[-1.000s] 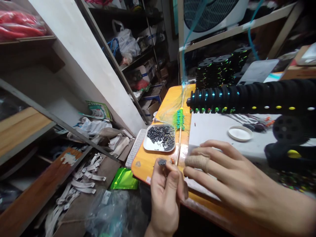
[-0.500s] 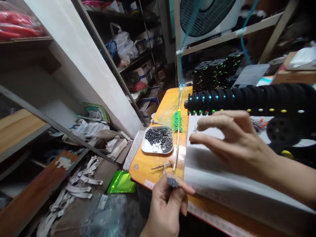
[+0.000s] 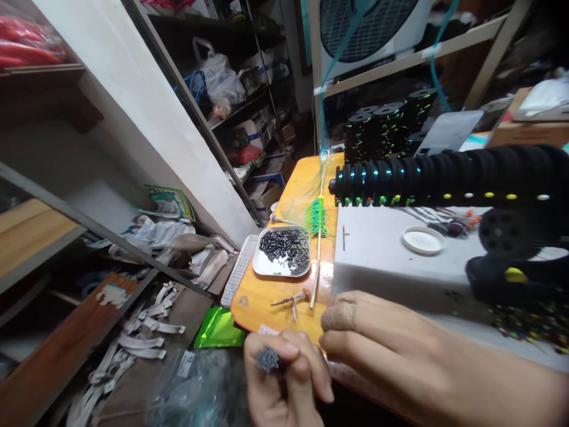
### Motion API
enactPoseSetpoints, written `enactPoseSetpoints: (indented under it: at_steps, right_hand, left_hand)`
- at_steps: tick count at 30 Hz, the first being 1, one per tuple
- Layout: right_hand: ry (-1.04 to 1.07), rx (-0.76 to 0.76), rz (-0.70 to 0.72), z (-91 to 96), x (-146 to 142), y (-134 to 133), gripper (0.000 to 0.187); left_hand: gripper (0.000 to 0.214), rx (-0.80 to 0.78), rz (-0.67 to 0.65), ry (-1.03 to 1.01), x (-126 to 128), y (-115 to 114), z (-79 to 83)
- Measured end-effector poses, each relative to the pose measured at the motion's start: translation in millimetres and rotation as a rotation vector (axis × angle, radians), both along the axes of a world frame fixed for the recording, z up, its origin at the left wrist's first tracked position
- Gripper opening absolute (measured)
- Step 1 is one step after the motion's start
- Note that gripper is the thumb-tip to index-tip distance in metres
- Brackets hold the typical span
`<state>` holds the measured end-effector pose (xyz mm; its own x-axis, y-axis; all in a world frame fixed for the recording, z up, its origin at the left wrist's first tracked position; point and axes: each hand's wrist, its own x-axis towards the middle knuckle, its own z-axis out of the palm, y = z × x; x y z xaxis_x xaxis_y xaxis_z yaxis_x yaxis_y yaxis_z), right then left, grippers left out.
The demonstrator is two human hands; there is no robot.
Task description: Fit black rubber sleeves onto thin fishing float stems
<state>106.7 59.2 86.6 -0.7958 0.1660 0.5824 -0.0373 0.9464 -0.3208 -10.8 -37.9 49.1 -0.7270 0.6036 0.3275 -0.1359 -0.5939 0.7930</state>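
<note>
My left hand (image 3: 284, 379) is at the bottom edge, below the orange table (image 3: 267, 290), with its fingers closed round a small bundle of thin dark tubes (image 3: 267, 359). My right hand (image 3: 400, 356) reaches in from the right, and its taped fingertip and thumb meet just right of the left hand; what they pinch is too small to make out. Just beyond the hands lie a small orange-tipped piece (image 3: 291, 299) and a thin wooden stick (image 3: 317, 255) carrying green floats (image 3: 316, 216). A white tray (image 3: 262, 264) of small black tubes sits behind them.
A long black foam roll (image 3: 444, 175) with coloured beads spans the right side above a white board (image 3: 382, 249) with a small white dish (image 3: 422, 240). Black spools (image 3: 386, 130) stand at the back. Shelves and cluttered floor with white strips (image 3: 146, 326) fill the left.
My right hand, raised over the white board half a second ago, has come back down beside my left hand. My left hand has dropped lower with the tube bundle.
</note>
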Motion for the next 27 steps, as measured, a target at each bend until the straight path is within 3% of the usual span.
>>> enactPoseSetpoints:
  at_steps: [4, 8, 11, 15, 18, 23, 27]
  right_hand:
    - [-0.011, 0.001, -0.035, 1.6, 5, 6, 0.028]
    - [0.102, -0.198, -0.046, 3.4, 1, 13, 0.02]
    - [0.168, -0.346, -0.089, 4.9, -2, 19, 0.018]
    - [0.164, -0.51, -0.106, 2.5, -3, 25, 0.017]
    - [0.137, -0.681, -0.063, -1.2, -3, 26, 0.021]
    - [0.135, -0.506, -0.095, -1.2, -3, 25, 0.016]
    - [0.127, -0.434, -0.097, 0.5, -1, 21, 0.015]
  left_hand:
    - [0.015, -0.126, -0.141, -0.221, -7, 6, 4.9]
    - [0.03, -0.221, -0.347, -0.422, -10, 11, 1.2]
    - [0.035, -0.293, -0.428, -0.531, -5, 12, -7.2]
    - [0.035, -0.287, -0.449, -0.54, 4, 14, -13.8]
    - [0.032, -0.273, -0.443, -0.396, 7, 16, -13.4]
    - [0.034, -0.438, -0.357, -0.124, 3, 16, -10.6]
    - [0.032, -0.421, -0.285, -0.14, 4, 14, -11.2]
